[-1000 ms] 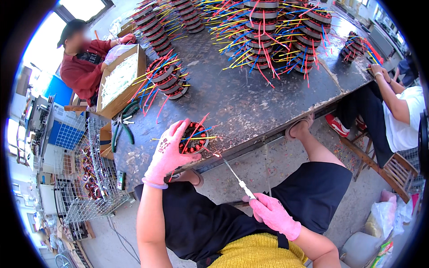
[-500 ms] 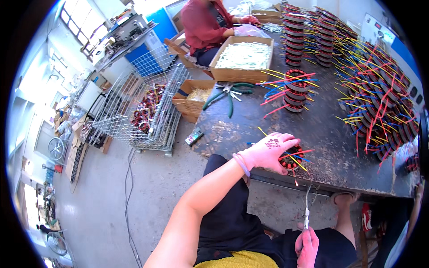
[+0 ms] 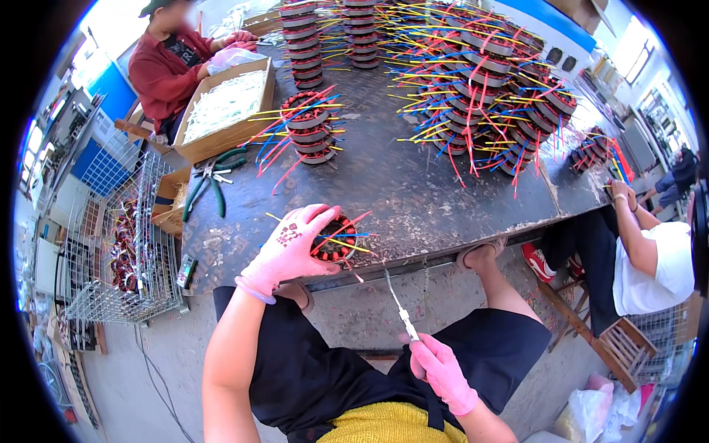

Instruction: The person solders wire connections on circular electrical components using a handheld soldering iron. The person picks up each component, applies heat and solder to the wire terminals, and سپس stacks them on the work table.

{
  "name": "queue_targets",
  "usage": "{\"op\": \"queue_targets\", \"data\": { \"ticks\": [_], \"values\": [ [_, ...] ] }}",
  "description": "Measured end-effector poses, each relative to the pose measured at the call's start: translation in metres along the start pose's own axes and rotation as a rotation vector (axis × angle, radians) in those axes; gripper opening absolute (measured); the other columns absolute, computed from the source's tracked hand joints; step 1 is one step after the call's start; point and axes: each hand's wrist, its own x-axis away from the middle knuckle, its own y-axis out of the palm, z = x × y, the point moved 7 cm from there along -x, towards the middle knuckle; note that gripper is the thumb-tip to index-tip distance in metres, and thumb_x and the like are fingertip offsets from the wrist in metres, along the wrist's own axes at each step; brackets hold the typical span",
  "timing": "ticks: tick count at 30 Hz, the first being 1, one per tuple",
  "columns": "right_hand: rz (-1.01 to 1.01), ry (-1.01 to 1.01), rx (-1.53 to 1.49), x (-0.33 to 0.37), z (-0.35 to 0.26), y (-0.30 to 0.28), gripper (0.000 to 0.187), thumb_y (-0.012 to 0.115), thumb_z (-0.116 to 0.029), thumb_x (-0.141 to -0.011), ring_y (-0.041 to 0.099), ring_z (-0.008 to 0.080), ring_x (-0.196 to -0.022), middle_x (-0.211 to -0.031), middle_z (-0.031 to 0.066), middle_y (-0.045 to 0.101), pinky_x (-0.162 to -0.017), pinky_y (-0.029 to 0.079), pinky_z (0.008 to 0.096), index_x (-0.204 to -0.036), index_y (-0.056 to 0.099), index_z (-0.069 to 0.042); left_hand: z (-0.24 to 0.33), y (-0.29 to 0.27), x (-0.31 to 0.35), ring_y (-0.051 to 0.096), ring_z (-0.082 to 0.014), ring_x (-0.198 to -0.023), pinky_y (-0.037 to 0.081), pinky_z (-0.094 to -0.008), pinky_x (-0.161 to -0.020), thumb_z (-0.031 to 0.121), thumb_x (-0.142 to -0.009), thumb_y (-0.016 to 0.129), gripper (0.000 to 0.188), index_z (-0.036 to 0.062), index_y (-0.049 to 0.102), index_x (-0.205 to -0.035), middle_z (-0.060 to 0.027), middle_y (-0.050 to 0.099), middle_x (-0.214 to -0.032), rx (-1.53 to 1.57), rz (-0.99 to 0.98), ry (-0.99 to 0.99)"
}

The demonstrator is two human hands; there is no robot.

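Left hand [image 3: 292,247], pink-gloved, stretched toward twelve o'clock, fingers curled down, bare forearm running back to seven o'clock. Right hand [image 3: 442,369], also pink-gloved, low at five o'clock, fingers pinched shut, pointing toward eleven.

a: quick count pls?

b: 3 people in view: the wearer, 1 in a red top [image 3: 168,65] far left, 1 in a white top [image 3: 653,255] on the right. 2 pink-gloved hands: left hand [image 3: 289,247], right hand [image 3: 442,369].

a: parts & tools?

b: 1 wound stator [image 3: 336,242] under the left hand, 1 thin needle tool [image 3: 399,310] in the right. 1 near stack of stators [image 3: 308,127]; the stacks further back are too many to count. 1 cardboard box [image 3: 225,111], 1 pr green-handled pliers [image 3: 209,184], 1 wire basket [image 3: 125,251].
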Motion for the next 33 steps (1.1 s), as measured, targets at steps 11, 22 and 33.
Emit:
{"op": "queue_targets", "data": {
  "ticks": [11,22,33],
  "values": [
    [-0.045,-0.028,0.086,-0.023,0.021,0.003,0.035,0.050,-0.036,-0.102,0.049,0.0119,-0.062,-0.069,0.0011,0.051,-0.060,0.044,0.0316,-0.112,0.059,-0.004,0.000,0.009,-0.006,0.050,-0.0389,-0.126,0.040,-0.0437,-0.107,0.017,-0.054,0.082,0.092,0.0003,0.049,-0.138,-0.0209,0.050,-0.138,-0.005,0.010,-0.051],
    [0.024,-0.240,0.059,-0.003,0.004,0.007,0.038,0.046,-0.036,-0.100,0.046,0.0127,-0.059,-0.063,0.0023,0.047,-0.057,0.040,0.0341,-0.088,0.053,-0.001,-0.027,0.026,-0.004,0.043,-0.0318,-0.133,0.035,-0.0403,-0.112,0.005,-0.060,0.070,0.099,0.0064,0.034,-0.152,-0.0161,0.040,-0.148,0.058,-0.087,0.011],
    [-0.039,-0.167,0.113,-0.002,0.000,-0.002,0.044,0.047,-0.044,-0.102,0.044,0.0103,-0.062,-0.066,-0.0004,0.046,-0.057,0.038,0.0307,-0.089,0.054,-0.003,-0.013,0.008,-0.003,0.051,-0.0395,-0.122,0.042,-0.0433,-0.103,0.015,-0.045,0.087,0.112,0.0015,0.039,-0.145,-0.0202,0.045,-0.140,-0.098,0.027,-0.055]
  ]
}}
